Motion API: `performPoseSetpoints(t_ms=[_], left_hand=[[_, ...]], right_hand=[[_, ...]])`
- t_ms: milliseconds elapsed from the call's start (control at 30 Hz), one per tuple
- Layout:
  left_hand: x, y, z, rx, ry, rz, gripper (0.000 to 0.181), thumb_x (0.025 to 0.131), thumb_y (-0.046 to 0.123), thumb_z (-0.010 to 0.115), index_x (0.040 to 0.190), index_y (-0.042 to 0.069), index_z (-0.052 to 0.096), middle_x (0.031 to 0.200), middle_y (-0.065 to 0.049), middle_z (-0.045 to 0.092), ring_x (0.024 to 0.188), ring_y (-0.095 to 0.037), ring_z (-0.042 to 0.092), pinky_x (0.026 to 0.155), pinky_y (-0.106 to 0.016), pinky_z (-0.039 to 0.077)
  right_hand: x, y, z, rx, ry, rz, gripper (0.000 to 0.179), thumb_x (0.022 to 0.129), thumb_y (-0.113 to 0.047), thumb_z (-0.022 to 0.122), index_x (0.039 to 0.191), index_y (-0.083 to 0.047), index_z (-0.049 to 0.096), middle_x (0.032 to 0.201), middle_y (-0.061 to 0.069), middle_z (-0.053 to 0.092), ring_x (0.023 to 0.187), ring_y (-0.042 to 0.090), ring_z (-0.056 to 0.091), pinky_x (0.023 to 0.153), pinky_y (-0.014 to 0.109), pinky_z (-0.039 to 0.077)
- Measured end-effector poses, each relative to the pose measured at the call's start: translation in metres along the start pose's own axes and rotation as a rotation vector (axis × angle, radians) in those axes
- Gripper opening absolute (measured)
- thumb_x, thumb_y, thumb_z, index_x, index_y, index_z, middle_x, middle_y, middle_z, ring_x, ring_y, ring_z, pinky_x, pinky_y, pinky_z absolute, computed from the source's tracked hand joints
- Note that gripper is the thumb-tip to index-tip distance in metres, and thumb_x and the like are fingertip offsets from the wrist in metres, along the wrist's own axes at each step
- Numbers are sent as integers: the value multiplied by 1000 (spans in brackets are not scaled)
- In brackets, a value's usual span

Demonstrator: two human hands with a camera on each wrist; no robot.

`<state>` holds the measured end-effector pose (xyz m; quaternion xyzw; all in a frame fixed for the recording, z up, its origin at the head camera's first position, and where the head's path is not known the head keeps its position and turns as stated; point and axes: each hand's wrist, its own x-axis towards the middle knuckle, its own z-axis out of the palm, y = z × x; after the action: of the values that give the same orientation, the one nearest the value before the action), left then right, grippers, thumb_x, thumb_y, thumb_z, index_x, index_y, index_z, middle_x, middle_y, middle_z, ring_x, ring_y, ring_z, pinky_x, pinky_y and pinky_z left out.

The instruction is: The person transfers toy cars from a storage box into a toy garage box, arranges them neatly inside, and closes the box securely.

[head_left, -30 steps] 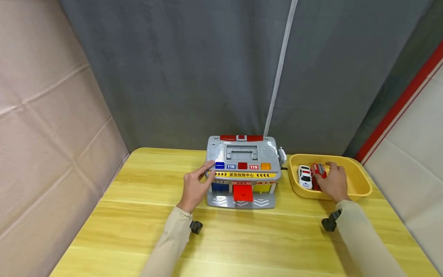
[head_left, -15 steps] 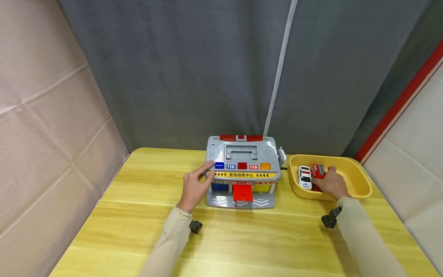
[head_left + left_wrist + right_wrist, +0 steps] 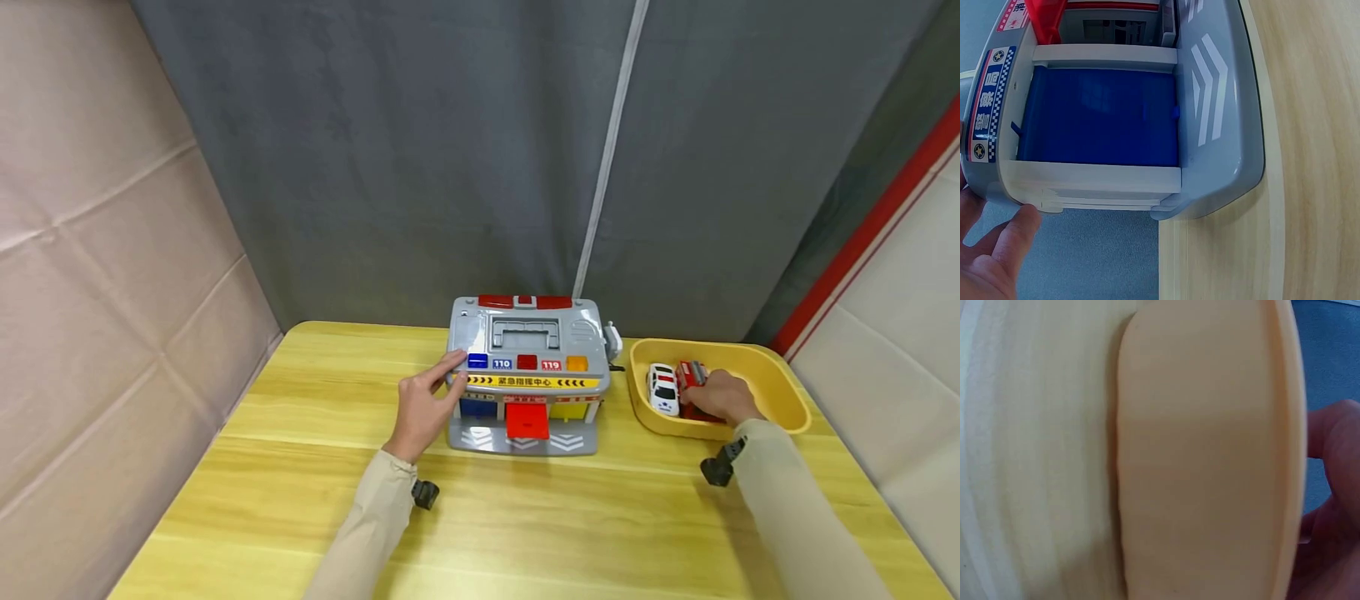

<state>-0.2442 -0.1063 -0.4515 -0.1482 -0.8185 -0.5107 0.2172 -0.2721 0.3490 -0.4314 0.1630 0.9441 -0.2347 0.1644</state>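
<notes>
While your left hand [image 3: 423,412] rests, thumb and forefinger spread, against the 9 o'clock edge of the grey toy station [image 3: 525,382], your right hand [image 3: 726,396] grips the red toy truck [image 3: 692,373]. That truck lies inside the yellow tray [image 3: 776,392], at 3 o'clock from the station on the wooden surface [image 3: 525,517]. Your right hand covers the truck's middle; its fingertips cannot be made out. At 9 o'clock from the truck, just beside it, sits the white toy car [image 3: 663,389]. On the station's front, the red flap [image 3: 527,421] juts out at 6 o'clock. Your left wrist view shows the blue door [image 3: 1100,115] fully, but cuts off part of that hand. In your right wrist view, the tray's wall hides both vehicles.
</notes>
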Motion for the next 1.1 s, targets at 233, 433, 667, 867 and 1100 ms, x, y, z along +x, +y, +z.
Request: performPoseSetpoints(t_ms=[233, 433, 667, 867, 1100], left_hand=[[0, 0, 1, 8, 4, 4, 30, 95, 18, 69, 123, 8, 72, 130, -10, 70, 124, -27, 65, 98, -32, 56], [0, 1, 1, 7, 0, -1, 31, 95, 20, 69, 123, 9, 72, 130, -8, 70, 125, -26, 64, 93, -33, 59], [-1, 0, 0, 6, 12, -3, 30, 95, 20, 69, 122, 10, 73, 130, -7, 71, 124, -27, 65, 88, -35, 62], [-1, 0, 1, 0, 18, 7, 30, 95, 20, 69, 123, 9, 73, 129, -8, 71, 123, -29, 65, 87, -36, 62], [1, -2, 2, -15, 24, 24, 30, 94, 18, 70, 123, 9, 72, 129, -9, 71, 123, -28, 65, 87, -35, 61]], right_hand=[[-5, 4, -4, 92, -19, 9, 66, 92, -36, 58, 125, 17, 39, 105, 28, 49, 94, 36, 49, 75, 32, 45], [-7, 11, -6, 266, -66, 6, 74, 97, -43, 56, 131, 17, 32, 109, 24, 47, 96, 30, 49, 75, 28, 47], [-1, 17, -7, 694, -219, 13, 74, 101, -40, 55, 143, 14, 28, 102, 5, 55, 78, 10, 64, 74, 24, 64], [-2, 21, -11, 1038, -273, 103, 80, 104, -33, 51, 158, 2, 4, 123, 16, 43, 81, 16, 65, 85, 35, 64], [-3, 25, -13, 1167, -243, 50, 39, 105, -27, 47, 141, -27, 32, 129, 9, 38, 105, 24, 55, 90, 40, 63]])
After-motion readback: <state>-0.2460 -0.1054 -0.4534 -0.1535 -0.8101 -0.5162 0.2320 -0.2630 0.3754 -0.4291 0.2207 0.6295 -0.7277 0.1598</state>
